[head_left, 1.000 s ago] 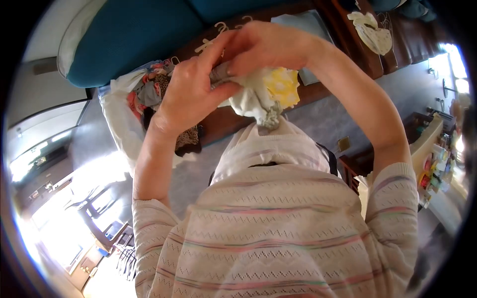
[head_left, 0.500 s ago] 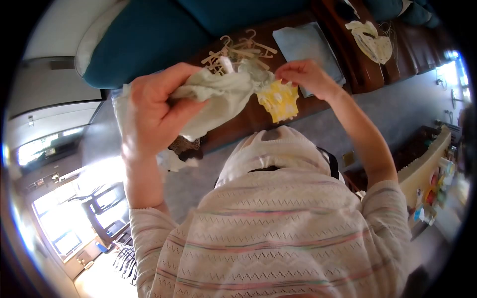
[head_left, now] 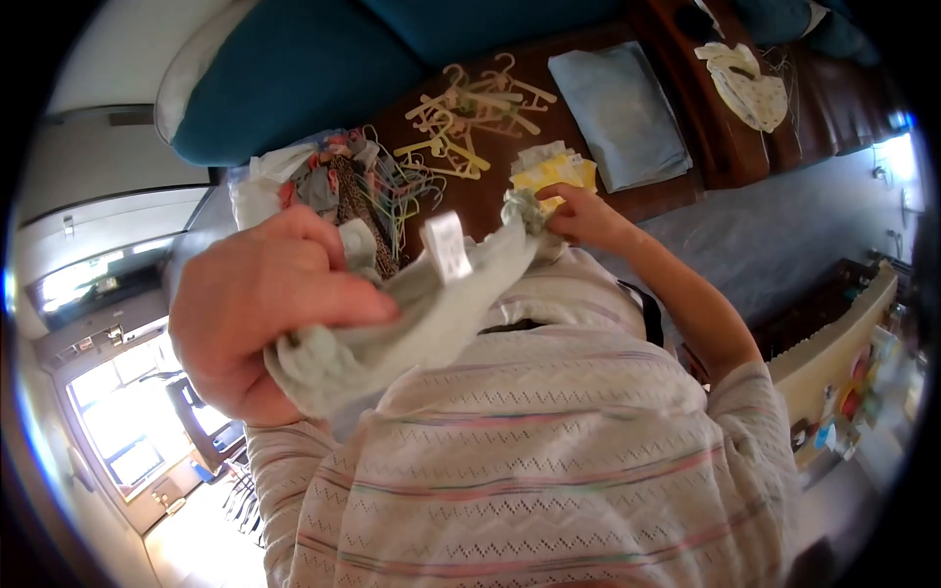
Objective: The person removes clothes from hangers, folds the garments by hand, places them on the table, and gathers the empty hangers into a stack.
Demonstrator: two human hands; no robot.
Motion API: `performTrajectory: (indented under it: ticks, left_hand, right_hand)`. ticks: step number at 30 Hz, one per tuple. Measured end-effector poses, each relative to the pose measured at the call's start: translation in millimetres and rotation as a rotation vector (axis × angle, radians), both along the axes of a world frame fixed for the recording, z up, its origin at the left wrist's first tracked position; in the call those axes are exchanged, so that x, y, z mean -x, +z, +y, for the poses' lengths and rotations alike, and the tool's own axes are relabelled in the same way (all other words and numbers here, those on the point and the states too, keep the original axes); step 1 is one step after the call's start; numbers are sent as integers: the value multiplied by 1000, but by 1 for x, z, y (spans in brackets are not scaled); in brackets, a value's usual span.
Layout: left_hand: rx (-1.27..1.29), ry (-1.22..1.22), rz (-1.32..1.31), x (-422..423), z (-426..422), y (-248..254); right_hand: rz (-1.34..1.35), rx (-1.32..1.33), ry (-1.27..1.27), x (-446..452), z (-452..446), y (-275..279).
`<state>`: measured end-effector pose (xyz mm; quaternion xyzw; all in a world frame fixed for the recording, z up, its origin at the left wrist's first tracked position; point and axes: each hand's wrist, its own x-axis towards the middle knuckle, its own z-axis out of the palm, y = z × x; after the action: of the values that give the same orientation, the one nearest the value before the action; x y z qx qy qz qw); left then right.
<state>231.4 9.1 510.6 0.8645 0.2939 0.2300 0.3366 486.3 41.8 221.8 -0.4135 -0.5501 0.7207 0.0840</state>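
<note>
A pale green-white baby garment (head_left: 480, 284) is stretched between my two hands in front of my chest. My left hand (head_left: 260, 309) is closed around its bunched left end, close to the camera. With its fingertips, my right hand (head_left: 593, 220) pinches the gathered right end. A white label (head_left: 447, 247) stands up from the garment's upper edge. Just behind my right hand, a yellow and white patterned garment (head_left: 556, 174) lies on the brown bench (head_left: 392, 122), partly hidden by that hand.
Cream and yellow hangers (head_left: 475, 108) lie heaped on the bench beside a folded light-blue cloth (head_left: 622, 118). Left of them is a pile of clothes with hangers (head_left: 353, 181). A white garment (head_left: 747, 90) lies at the right, and teal cushions (head_left: 294, 78) line the back.
Both hands have come down and nearer my body with the pale garment, which is now pulled out lengthwise. Its white label, the hangers and the clothes pile show more fully.
</note>
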Motion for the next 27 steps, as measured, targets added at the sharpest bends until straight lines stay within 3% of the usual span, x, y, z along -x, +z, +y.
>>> performTrajectory:
  ticks: [2,5,8,11,13,16,19,22,23,27]
  left_hand:
    - [95,-187,112,-1,13,13]
    - [94,-207,19,1,12,9]
    - [108,-159,-46,0,6,7]
    - [130,-218,106,5,12,17]
    - [97,-107,141,29,5,14]
    - [-44,445,-185,37,-35,-22]
    - [-47,733,-260,53,-48,-34]
    - [6,953,-256,77,-65,-51]
    - [63,973,-274,83,-68,-54]
    - [215,1049,-327,96,-81,-71]
  right_hand:
    - [42,76,12,-5,-2,1]
    - [20,337,161,-2,-1,0]
    - [196,446,176,-3,-3,-3]
    - [78,330,75,-6,-4,18]
    - [72,301,30,-17,-2,23]
    - [157,341,-80,-39,-4,18]
    - [231,400,-206,-51,-11,22]
    - [214,162,-161,-49,-24,40]
    - [131,67,30,-56,-23,35]
    - [-236,-456,249,-44,-26,62]
